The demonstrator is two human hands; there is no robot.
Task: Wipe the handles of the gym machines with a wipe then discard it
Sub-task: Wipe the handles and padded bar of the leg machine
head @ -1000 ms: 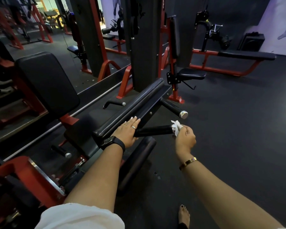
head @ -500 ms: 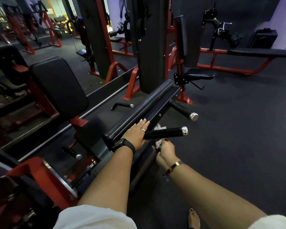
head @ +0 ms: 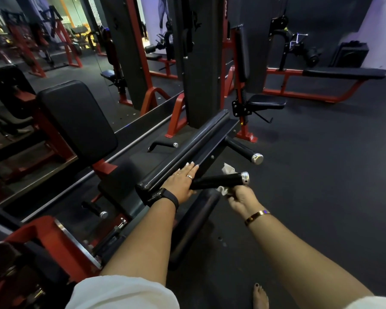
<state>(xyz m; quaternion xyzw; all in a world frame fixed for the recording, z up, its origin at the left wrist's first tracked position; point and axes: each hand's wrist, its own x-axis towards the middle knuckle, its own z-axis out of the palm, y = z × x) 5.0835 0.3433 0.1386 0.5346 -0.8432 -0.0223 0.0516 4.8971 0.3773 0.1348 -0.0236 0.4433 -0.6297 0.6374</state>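
I note: left hand [head: 183, 182] lies flat, fingers straight, on the padded bar [head: 187, 150]. Right hand [head: 241, 198], curled beneath the handle [head: 216, 181], grips the wipe [head: 223, 190].

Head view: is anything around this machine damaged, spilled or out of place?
Nothing looks damaged or spilled. Two small oddities: the person's foot is bare on the gym floor, and a few small marks dot the floor below the near handle.

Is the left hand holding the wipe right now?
No, the left hand lies flat on the black pad, while the right hand grips the wipe at the near handle.
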